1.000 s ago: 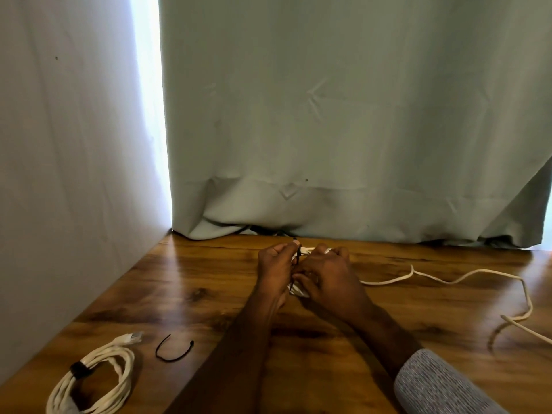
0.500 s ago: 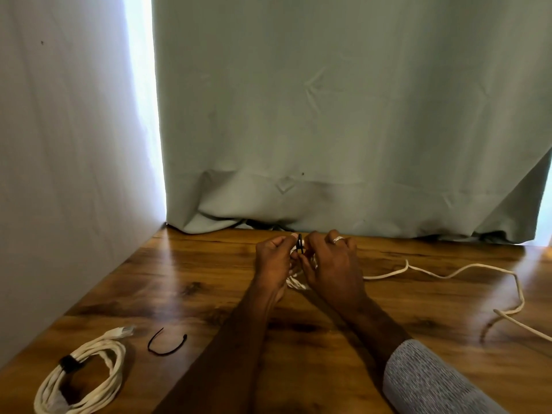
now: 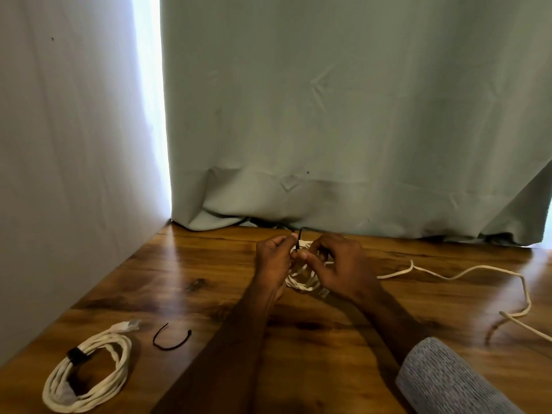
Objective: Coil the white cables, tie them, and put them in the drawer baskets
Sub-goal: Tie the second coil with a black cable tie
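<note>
A small coil of white cable (image 3: pixel 303 279) lies on the wooden table (image 3: pixel 185 282) between my two hands. My left hand (image 3: pixel 273 258) pinches a thin black tie (image 3: pixel 298 239) that stands upright above the coil. My right hand (image 3: pixel 343 264) grips the coil's far side, thumb touching the tie. A second white cable (image 3: pixel 466 271) trails loose across the table to the right. A finished white coil (image 3: pixel 86 375) bound with a black tie lies at the front left. No drawer basket is in view.
A spare black tie (image 3: pixel 170 339) lies bent on the table beside the finished coil. A grey-green curtain (image 3: pixel 343 130) hangs along the table's back edge, and a white cloth wall (image 3: pixel 65 144) closes the left side.
The black tie's free end now sticks up higher between my fingers. My hands have drawn slightly apart, showing more of the coil. The view shifted a little.
</note>
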